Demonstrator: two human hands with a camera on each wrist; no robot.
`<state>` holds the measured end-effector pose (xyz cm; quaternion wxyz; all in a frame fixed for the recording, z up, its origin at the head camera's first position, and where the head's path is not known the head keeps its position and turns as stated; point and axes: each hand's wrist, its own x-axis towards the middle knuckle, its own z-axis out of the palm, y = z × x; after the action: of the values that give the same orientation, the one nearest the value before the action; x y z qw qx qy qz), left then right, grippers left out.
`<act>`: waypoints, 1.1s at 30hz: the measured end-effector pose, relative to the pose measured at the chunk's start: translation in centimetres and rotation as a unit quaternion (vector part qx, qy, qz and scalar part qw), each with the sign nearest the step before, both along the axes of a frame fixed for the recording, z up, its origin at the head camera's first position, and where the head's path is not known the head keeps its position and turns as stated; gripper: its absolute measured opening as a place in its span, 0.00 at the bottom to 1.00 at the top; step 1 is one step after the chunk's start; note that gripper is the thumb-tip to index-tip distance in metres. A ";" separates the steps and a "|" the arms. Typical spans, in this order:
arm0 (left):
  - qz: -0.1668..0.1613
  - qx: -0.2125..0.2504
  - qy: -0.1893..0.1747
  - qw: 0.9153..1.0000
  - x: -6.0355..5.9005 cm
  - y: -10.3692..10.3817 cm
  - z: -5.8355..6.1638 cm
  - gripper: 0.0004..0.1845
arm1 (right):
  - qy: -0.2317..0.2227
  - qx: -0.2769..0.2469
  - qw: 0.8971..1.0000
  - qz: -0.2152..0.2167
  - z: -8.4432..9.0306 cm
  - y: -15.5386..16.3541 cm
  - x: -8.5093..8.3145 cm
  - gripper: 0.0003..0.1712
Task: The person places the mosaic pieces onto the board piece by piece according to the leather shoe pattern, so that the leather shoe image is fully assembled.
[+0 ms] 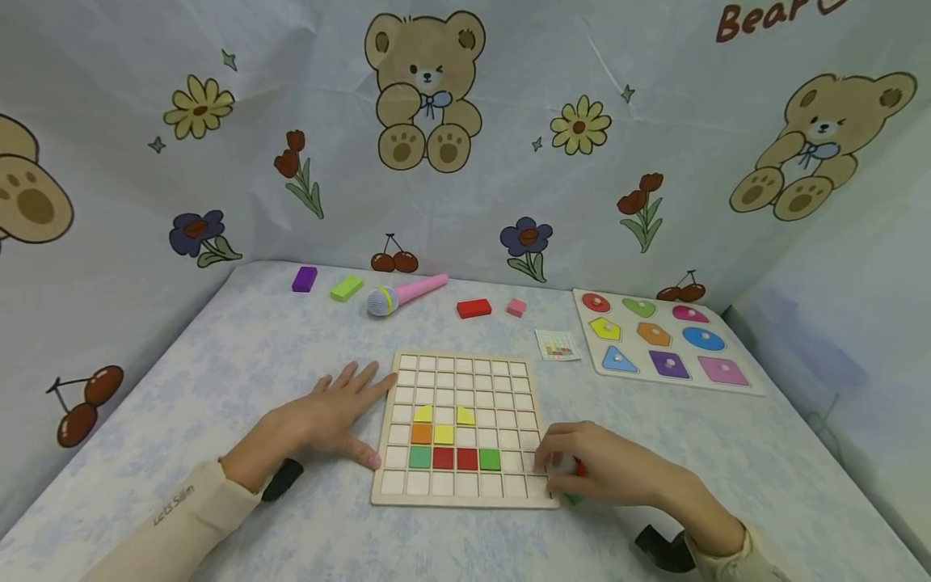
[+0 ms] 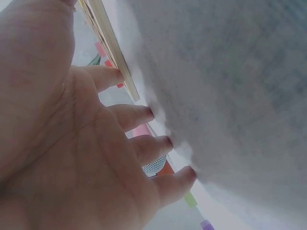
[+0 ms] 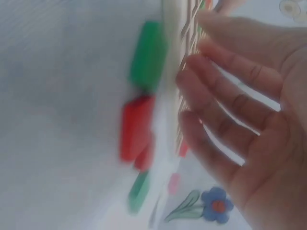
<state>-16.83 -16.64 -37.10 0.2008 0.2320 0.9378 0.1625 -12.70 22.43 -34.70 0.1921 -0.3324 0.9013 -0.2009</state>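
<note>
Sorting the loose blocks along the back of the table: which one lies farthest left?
The purple block, at the row's left end, just left of the lime-green block; the red and pink ones lie beyond the toy microphone.

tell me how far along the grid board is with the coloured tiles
Early on. Eight tiles sit in the grid board: two yellow on top, orange and yellow below, then green, red, red, green; most cells are bare. The left hand lies flat on the table, fingertips at the board's left edge. The right hand is at the lower right corner over loose red and green pieces. Purple, lime, red and pink blocks lie unused beyond.
</note>
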 end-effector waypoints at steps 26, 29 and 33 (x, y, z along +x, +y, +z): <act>-0.003 0.003 0.004 1.000 0.2 0.0 0.2 0.66 | -0.045 -0.008 0.999 -0.019 -1.1 3.3 -0.3 0.12; -0.003 0.004 0.003 1.000 0.2 0.0 0.2 0.66 | -0.030 0.006 0.999 -0.022 -0.9 3.1 -0.4 0.12; -0.003 0.005 0.003 1.000 0.2 0.0 0.2 0.66 | -0.021 0.009 0.999 -0.026 -0.6 2.8 -0.6 0.10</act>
<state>-16.63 -16.63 -36.94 0.1976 0.2365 0.9368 0.1659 -13.29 25.27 -35.28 0.2087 -0.3032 0.9071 -0.2044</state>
